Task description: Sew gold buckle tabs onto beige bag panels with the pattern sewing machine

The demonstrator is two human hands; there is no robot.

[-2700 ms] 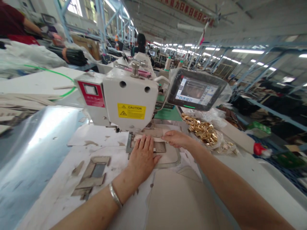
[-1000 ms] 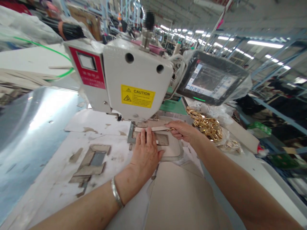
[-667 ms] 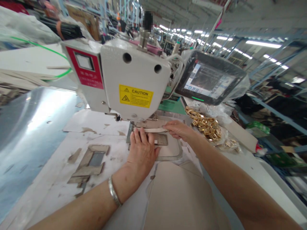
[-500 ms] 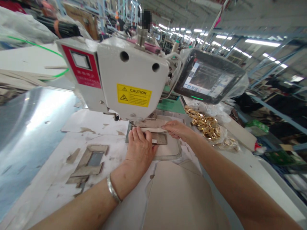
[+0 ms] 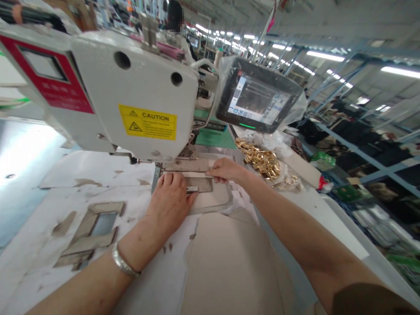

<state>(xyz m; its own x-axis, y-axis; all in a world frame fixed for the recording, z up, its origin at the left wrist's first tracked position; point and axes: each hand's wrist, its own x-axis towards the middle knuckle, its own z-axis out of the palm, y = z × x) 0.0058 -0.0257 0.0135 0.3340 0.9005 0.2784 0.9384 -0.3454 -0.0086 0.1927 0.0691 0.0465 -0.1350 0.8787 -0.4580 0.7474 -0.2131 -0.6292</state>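
Observation:
My left hand (image 5: 171,194) lies palm down on the metal clamp plate (image 5: 206,185) under the sewing machine head (image 5: 131,92). Its fingers are laid together over the left part of a narrow beige strip (image 5: 197,174), with the thumb apart beside a small metal piece (image 5: 192,189). At the strip's right end, my right hand (image 5: 225,170) is closed in a pinch on it. The strip runs straight between both hands along the plate's slot. Below the plate is a larger beige panel (image 5: 215,200). The strip's left end is hidden by my left fingers.
A taped frame template (image 5: 88,238) lies on the left of the white work surface. Large beige panels (image 5: 226,262) lie in front of me. Gold metal fittings (image 5: 262,162) sit in plastic at the right, below a control screen (image 5: 259,96). Metal sheeting (image 5: 22,162) is far left.
My view has shifted right and closer, so the machine appears further left and larger. Both hands keep their places at the strip, which looks straighter and flatter along the plate.

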